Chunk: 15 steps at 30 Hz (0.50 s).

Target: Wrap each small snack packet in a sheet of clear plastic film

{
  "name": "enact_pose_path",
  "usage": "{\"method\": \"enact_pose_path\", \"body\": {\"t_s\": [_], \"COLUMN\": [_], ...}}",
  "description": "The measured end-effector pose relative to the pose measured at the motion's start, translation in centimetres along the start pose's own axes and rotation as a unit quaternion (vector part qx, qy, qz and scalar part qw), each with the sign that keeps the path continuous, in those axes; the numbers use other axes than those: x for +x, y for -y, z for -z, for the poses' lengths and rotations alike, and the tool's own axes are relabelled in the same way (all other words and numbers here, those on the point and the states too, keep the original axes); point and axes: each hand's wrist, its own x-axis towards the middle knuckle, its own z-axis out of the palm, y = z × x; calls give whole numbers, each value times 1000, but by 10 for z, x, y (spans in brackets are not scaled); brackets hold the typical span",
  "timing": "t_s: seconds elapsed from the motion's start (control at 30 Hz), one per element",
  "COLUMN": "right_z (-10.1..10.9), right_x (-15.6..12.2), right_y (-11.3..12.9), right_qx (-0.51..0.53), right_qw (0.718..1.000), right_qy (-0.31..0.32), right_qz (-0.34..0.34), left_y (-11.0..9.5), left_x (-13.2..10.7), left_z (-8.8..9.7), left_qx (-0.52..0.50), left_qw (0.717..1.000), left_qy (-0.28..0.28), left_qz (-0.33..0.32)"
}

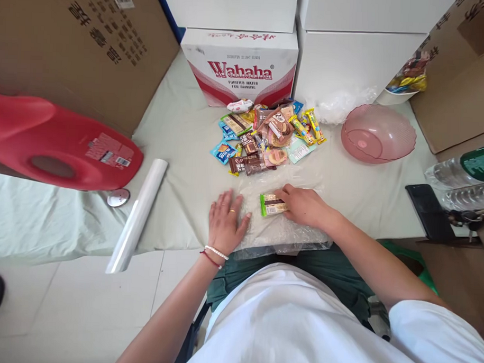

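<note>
My left hand (226,221) lies flat with fingers spread on the left edge of a clear plastic sheet (280,233) spread over the pale green cloth. My right hand (304,205) rests on the same sheet, its fingers closed on a small snack packet with green ends (272,204). Just beyond the sheet lies a pile of wrapped snacks (267,137) in brown, blue and yellow wrappers.
A roll of clear film (138,212) lies to the left, beside a red plastic container (56,143) and a small metal lid (118,198). A pink bowl (377,134) sits at the right. A Wahaha carton (240,65) and cardboard boxes stand behind. A black phone (428,210), keys and water bottles (462,173) lie far right.
</note>
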Motion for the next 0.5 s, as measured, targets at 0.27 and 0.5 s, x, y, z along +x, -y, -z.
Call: {"method": "enact_pose_path", "body": {"t_s": [0.27, 0.5], "right_z": [-9, -16], "right_x": [-3, -3], "right_y": [-3, -7], "right_qx": [26, 32], "right_qw": [999, 999], "right_qy": [-24, -32], "right_qz": [-5, -4], "left_y": [-23, -20], "left_x": [8, 26], "left_z": [-4, -2], "left_qx": [-44, -316], "left_qw": [997, 928], "left_qy": [-36, -26], "left_qz": [58, 194]}}
